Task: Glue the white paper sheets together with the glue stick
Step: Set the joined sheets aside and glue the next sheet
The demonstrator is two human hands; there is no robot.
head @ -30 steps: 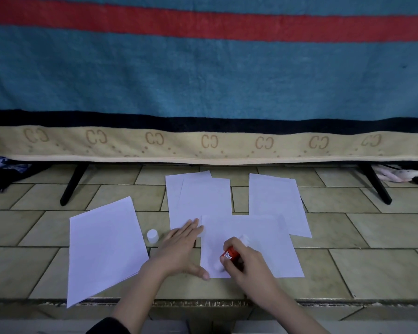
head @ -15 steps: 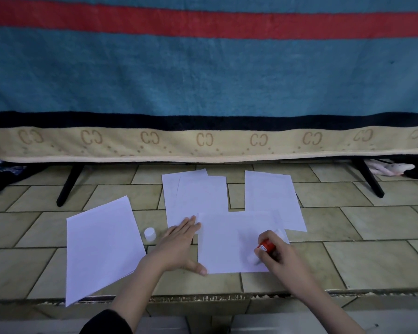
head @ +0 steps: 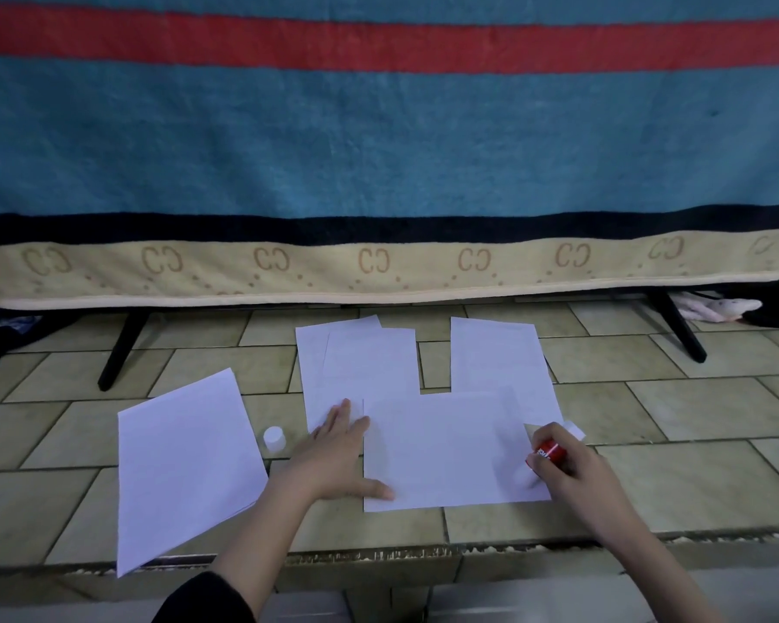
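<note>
our right hand [head: 576, 469] has slid the glue stick [head: 548, 452] from the lower middle of the front sheet [head: 441, 447] over to its right edge. our left hand has stayed put.

on the far left a loose sheet [head: 185, 465] lies alone on the tiled floor [head: 693, 469], well apart from the glue. just beside it stands the small white cap [head: 274, 438]. if we bump it, it may roll away and we may lose it.

next comes our left hand [head: 333, 456]. it lies flat with the fingers close together and the thumb stuck out, pressing on the left edge of the front sheet. if we lift this hand, the paper may slide or crumple when we rub.

behind it lie two stacked sheets [head: 360, 361], and another sheet [head: 495, 353] to the right of them. the front sheet covers their near edges.

on the right, our fingers curl around the red glue stick and pinch it. its tip points down at the right side of the front sheet, but we cannot tell if it touches. the corner up there looks bent. if we push past the edge, we think glue may smear on the floor, or the corner may fold and stick to itself. if we press too hard, the thin paper may tear.
</note>
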